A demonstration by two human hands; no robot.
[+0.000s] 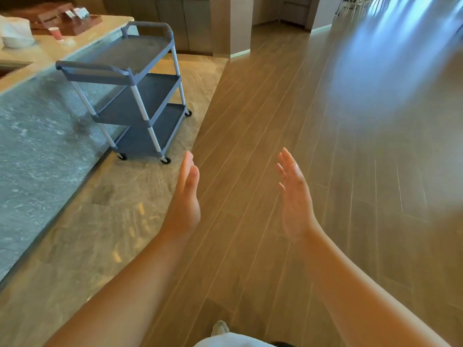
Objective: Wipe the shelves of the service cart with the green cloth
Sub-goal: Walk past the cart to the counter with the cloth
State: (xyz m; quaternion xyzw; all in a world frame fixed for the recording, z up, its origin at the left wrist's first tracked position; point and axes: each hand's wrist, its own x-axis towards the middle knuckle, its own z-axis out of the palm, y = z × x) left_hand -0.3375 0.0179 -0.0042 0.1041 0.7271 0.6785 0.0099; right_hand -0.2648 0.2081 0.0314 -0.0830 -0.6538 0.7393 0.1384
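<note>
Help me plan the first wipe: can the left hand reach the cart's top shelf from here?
Probably not yet. The left hand hangs open over bare floor, well short of the top shelf. Nothing blocks the way; stepping closer should do.

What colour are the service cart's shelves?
The shelves are grey-blue, on pale metal posts; the head view shows them.
</note>
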